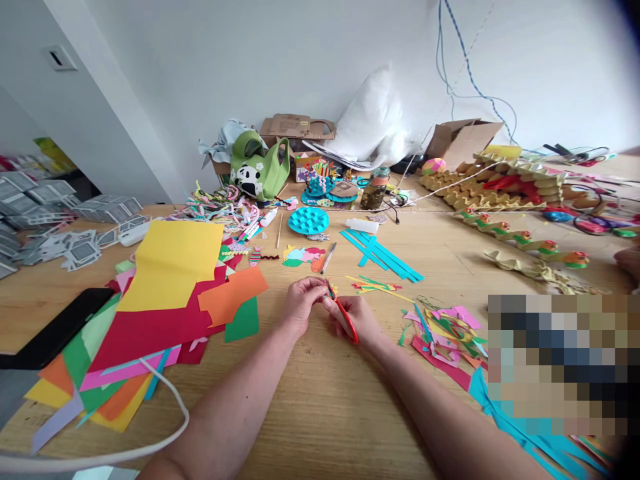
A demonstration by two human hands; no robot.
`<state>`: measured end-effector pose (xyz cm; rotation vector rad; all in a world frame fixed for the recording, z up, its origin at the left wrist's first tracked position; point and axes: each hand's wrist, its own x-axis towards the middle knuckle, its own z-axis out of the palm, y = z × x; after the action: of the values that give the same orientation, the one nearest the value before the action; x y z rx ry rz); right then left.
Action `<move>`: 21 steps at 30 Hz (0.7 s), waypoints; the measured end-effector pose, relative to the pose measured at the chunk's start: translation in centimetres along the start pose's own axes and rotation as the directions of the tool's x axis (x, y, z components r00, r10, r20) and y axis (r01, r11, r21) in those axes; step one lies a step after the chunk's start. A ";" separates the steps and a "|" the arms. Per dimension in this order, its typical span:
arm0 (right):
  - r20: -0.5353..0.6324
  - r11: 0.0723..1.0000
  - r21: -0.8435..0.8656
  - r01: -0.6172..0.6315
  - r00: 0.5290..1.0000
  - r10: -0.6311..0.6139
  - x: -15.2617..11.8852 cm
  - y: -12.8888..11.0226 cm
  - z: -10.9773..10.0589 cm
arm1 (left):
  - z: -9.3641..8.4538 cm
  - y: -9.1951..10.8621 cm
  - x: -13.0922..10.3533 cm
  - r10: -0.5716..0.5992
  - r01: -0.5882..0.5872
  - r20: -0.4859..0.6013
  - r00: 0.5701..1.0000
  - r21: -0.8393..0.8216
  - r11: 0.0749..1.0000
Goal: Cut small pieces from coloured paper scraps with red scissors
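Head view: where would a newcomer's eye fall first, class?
Probably on the heap of bright yellow, red, orange and green paper sheets at the left of the pale wooden table. Next come the red-handled scissors in the person's right hand, near the middle. Farther back, left of centre, a green bag with a black-and-white panda stands out.

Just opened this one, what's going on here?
A person is working with paper and scissors at a wooden table. The right hand holds the red-handled scissors, and the left hand is up at the blades, fingers pinched together; a small yellow bit shows there, too small to make out. Colored sheets lie piled on the left, paper scraps on the right, and cut paper shapes beyond the hands, beside a pen.
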<state>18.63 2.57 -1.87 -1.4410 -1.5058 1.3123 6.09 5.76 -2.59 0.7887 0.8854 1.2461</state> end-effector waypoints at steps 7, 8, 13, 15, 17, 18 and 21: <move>0.001 1.000 -0.015 0.024 1.000 -0.024 0.0 0.0 -0.1 | 0.0 0.0 0.0 0.015 -0.016 0.012 1.000 0.023 1.000; 0.003 1.000 -0.016 0.026 1.000 -0.026 0.0 0.1 -0.1 | 0.0 0.0 0.0 0.013 -0.013 0.009 1.000 0.021 1.000; 0.004 1.000 -0.010 0.029 1.000 -0.028 0.2 0.4 -0.1 | 0.0 0.1 0.0 -0.011 0.011 -0.011 1.000 -0.001 1.000; 0.003 1.000 -0.004 0.030 1.000 -0.030 0.2 0.6 -0.1 | 0.0 0.1 0.0 -0.025 0.025 -0.013 1.000 -0.010 1.000; 0.001 0.999 -0.006 0.034 0.999 -0.034 0.3 0.6 -0.1 | -0.1 0.1 0.0 -0.033 0.033 -0.010 0.999 -0.013 0.999; 0.000 0.999 -0.006 0.033 0.999 -0.033 0.3 0.7 -0.1 | -0.1 0.1 0.0 -0.033 0.033 -0.007 0.999 -0.012 0.999; 0.002 1.000 0.001 0.024 1.000 -0.024 0.2 0.7 -0.1 | -0.1 0.0 0.1 -0.023 0.023 -0.002 1.000 -0.008 1.000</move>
<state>18.84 2.73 -2.52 -1.4173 -1.5194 1.3004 6.03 5.82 -2.61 0.7683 0.8886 1.2297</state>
